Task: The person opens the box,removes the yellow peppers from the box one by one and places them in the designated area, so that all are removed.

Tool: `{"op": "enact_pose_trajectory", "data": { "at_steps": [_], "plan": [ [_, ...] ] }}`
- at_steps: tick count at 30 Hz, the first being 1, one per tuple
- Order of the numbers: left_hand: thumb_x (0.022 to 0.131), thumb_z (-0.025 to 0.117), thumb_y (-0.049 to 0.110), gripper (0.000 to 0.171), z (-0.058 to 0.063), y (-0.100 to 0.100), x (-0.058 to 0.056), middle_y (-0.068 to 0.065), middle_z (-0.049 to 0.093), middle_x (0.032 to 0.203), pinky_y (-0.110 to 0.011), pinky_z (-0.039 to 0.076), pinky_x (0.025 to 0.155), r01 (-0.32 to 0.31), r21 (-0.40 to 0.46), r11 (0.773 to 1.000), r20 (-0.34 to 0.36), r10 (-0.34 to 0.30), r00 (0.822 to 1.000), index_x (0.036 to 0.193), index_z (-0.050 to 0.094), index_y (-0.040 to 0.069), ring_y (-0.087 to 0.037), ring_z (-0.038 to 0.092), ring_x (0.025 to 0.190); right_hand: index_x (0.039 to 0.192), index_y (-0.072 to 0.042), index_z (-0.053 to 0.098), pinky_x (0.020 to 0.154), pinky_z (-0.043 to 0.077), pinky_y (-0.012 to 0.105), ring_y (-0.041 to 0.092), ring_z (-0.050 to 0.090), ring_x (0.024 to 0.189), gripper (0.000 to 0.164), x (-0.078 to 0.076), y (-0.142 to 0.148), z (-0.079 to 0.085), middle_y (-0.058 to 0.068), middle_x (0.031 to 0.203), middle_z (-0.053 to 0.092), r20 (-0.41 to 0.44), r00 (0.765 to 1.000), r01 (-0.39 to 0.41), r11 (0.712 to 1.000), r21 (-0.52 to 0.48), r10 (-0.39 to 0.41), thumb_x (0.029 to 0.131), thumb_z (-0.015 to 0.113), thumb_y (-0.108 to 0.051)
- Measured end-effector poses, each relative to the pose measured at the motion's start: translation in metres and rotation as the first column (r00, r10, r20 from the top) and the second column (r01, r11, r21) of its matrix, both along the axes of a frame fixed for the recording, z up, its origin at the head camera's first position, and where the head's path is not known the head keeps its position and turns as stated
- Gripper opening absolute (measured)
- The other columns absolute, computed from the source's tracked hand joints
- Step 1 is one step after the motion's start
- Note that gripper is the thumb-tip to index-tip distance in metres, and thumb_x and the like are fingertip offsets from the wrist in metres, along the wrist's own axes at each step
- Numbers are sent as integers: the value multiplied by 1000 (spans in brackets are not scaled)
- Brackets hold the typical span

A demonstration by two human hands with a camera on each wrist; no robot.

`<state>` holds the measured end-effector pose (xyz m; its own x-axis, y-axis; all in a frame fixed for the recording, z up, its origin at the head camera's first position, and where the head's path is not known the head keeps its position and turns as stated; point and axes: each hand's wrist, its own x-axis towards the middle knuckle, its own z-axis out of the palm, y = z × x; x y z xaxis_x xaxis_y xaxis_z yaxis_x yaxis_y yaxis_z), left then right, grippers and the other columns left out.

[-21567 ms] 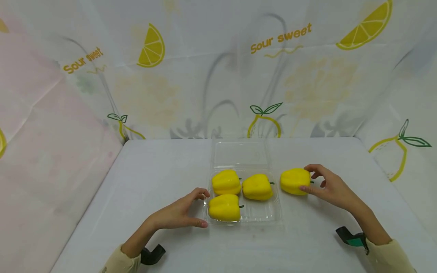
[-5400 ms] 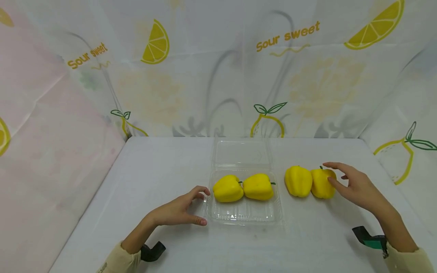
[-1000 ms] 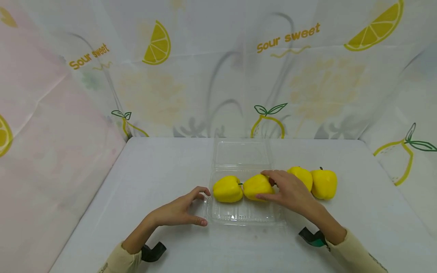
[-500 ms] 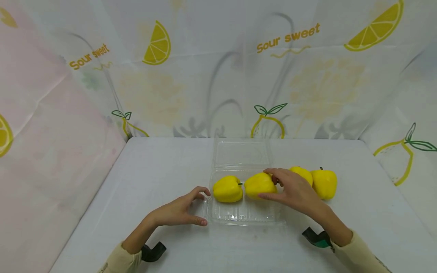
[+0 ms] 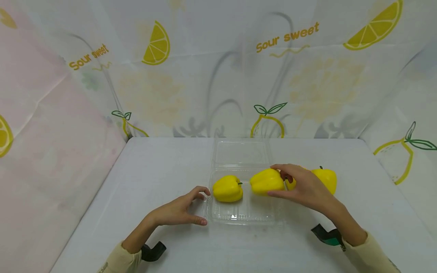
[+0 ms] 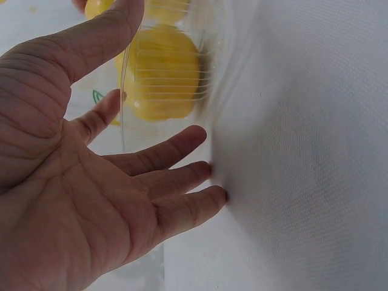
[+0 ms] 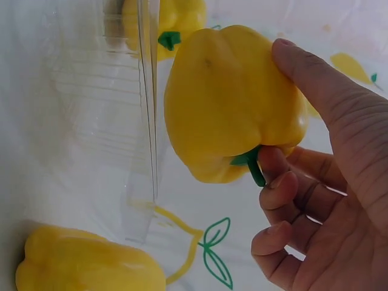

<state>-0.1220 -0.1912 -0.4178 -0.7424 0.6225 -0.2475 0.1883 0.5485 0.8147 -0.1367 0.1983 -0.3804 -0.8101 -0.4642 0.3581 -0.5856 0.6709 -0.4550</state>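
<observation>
My right hand (image 5: 304, 187) pinches a yellow bell pepper (image 5: 266, 182) between thumb and fingers. In the right wrist view this bell pepper (image 7: 224, 103) is raised above the rim of a clear plastic clamshell box (image 5: 239, 218), its green stem toward the palm. Another yellow bell pepper (image 5: 227, 189) lies in the left part of the box. By the box's left side, my left hand (image 5: 181, 210) has its fingers spread and grips nothing; the left wrist view shows its fingertips (image 6: 197, 134) near the clear wall. Whether they touch it, I cannot tell.
The box's clear lid (image 5: 242, 151) lies folded back behind it. Right of the box, on the white table (image 5: 164, 163), are a yellow bell pepper (image 5: 327, 178) and one mostly hidden behind my right hand. Printed cloth (image 5: 205, 76) hangs at the back and sides.
Over the last second my right hand has lifted the right-hand bell pepper and carried it slightly right. Earlier, two other bell peppers went from the box to the table. My left hand stays put.
</observation>
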Motion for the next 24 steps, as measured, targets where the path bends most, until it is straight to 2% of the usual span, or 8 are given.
{"op": "enact_pose_trajectory", "data": {
  "at_steps": [9, 15, 24],
  "plan": [
    [82, 82, 37, 73, 0, 0, 0, -9, 49, 138, -60, 27, 109, -3, -6, 1000, 4, 3, 1000, 137, 35, 27, -30, 39, 134, 127, -16, 63, 72, 45, 21, 6, 49, 83, 64, 1, 15, 3, -14, 95, 56, 16, 999, -50, 998, -33, 51, 73, 88, -37],
    [82, 82, 36, 73, -1, 0, 0, -9, 49, 139, -61, 26, 109, -1, 7, 1000, 15, 1, 1000, 138, 35, 26, -30, 38, 135, 128, -16, 62, 73, 44, 18, 5, 48, 86, 64, 3, 23, 5, -15, 97, 56, 11, 996, -88, 995, -47, 88, 73, 89, -34],
    [82, 82, 37, 73, 0, 0, -1, -10, 49, 139, -61, 25, 109, -1, -2, 1000, 18, 1, 1000, 137, 35, 27, -31, 38, 135, 130, -22, 61, 71, 44, 19, 3, 49, 87, 64, 3, 39, 5, -17, 98, 56, 44, 991, -125, 991, -54, 128, 74, 88, -34]
  ]
}}
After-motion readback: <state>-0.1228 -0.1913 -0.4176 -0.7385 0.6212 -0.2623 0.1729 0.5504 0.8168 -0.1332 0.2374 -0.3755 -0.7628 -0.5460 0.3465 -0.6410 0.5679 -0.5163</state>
